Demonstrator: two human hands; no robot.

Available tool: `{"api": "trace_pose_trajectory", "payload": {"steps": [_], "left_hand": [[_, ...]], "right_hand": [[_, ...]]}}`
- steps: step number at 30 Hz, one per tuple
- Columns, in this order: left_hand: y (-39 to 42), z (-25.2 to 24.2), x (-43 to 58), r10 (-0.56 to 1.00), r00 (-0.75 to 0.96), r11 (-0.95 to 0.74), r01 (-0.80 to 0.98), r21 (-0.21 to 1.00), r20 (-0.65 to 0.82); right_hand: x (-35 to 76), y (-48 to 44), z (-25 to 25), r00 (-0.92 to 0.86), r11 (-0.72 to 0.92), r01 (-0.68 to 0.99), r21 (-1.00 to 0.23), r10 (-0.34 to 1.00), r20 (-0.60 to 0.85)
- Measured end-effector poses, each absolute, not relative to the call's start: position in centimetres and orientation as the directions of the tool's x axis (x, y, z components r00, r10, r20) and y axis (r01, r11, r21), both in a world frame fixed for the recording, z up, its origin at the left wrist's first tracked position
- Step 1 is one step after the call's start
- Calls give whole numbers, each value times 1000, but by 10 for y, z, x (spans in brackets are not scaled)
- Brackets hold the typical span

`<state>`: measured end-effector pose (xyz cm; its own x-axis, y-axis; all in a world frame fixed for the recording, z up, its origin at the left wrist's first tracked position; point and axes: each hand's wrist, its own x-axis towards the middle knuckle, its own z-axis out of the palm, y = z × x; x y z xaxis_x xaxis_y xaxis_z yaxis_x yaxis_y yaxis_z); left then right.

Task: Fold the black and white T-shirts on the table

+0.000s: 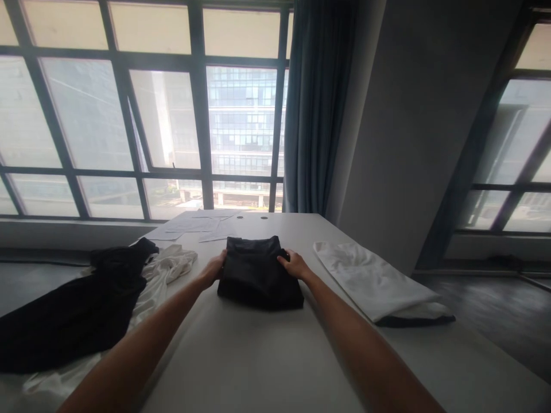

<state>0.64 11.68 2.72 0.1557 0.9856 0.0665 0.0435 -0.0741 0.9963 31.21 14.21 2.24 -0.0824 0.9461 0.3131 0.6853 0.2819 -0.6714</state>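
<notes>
A folded black garment (258, 275) lies in the middle of the white table, in front of me; its exact kind cannot be made out. My left hand (215, 268) grips its left edge, with the fingertips partly hidden behind the cloth. At the opposite edge, my right hand (295, 265) is closed on the cloth, thumb on top near the upper right corner. Both forearms reach forward from the bottom of the view.
On the left, a black garment (81, 307) lies loosely over crumpled white cloth (166, 267). To the right rests folded white cloth (370, 275) with a dark layer beneath. Paper sheets (193, 225) lie at the far end of the white table (249, 367), before windows and a curtain (316, 115).
</notes>
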Motion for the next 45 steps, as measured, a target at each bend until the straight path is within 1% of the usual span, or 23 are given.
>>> {"api": "trace_pose_trajectory", "payload": {"steps": [2, 3, 5, 7, 9, 12, 14, 18, 20, 22, 27, 29, 31, 34, 36, 38, 41, 43, 45], "left_hand": [[115, 19, 3, 987, 163, 1, 100, 995, -17], [113, 18, 2, 986, 158, 30, 132, 991, -51], [105, 19, -1, 983, 148, 75, 203, 976, -107], [95, 24, -4, 974, 171, 104, 252, 962, -150], [84, 30, -7, 962, 244, 57, 270, 961, -126], [67, 35, -13, 924, 382, -97, 313, 945, -31], [56, 37, -18, 892, 453, -178, 349, 920, 1], [41, 34, -24, 849, 527, -286, 391, 875, 41], [37, 30, -24, 856, 512, -316, 401, 860, 76], [36, 25, -23, 882, 462, -313, 418, 853, 97], [34, 16, -18, 956, 286, -208, 503, 839, 65], [37, 17, -17, 968, 245, -179, 510, 841, 57], [44, 18, -15, 974, 226, -90, 467, 880, -21], [57, 22, -11, 971, 169, 100, 355, 929, -169], [63, 23, -7, 974, 125, 142, 318, 937, -190], [64, 21, -5, 986, 126, 70, 300, 951, -112], [58, 13, -9, 979, 144, -184, 281, 942, 148], [52, 8, -15, 957, 115, -291, 384, 876, 267], [47, 6, -20, 953, 90, -286, 584, 759, 290]], "right_hand": [[312, 145, 12, -65, 195, 755, -626, 972, 225], [314, 146, 8, -76, 179, 774, -607, 978, 192], [317, 145, 3, -113, 196, 796, -573, 978, 176], [319, 144, 0, -140, 229, 798, -557, 970, 199], [320, 142, 0, -146, 253, 795, -551, 962, 231], [319, 140, 0, -142, 268, 798, -540, 954, 263], [318, 138, -1, -140, 269, 799, -539, 953, 269], [318, 137, -3, -124, 259, 790, -556, 955, 270], [318, 138, -3, -111, 248, 793, -557, 957, 268], [318, 139, -4, -106, 247, 797, -551, 955, 276], [317, 138, -5, -118, 257, 798, -544, 953, 278], [316, 136, -5, -119, 257, 802, -539, 953, 278], [313, 135, -3, -126, 267, 804, -531, 950, 287], [309, 133, 1, -145, 286, 797, -532, 945, 292], [306, 131, 4, -142, 285, 792, -540, 946, 290], [305, 130, 7, -134, 295, 778, -554, 941, 311], [303, 128, 8, -139, 382, 719, -580, 898, 418], [301, 126, 7, -138, 417, 708, -570, 873, 467], [297, 122, 7, -116, 360, 764, -535, 893, 435]]}}
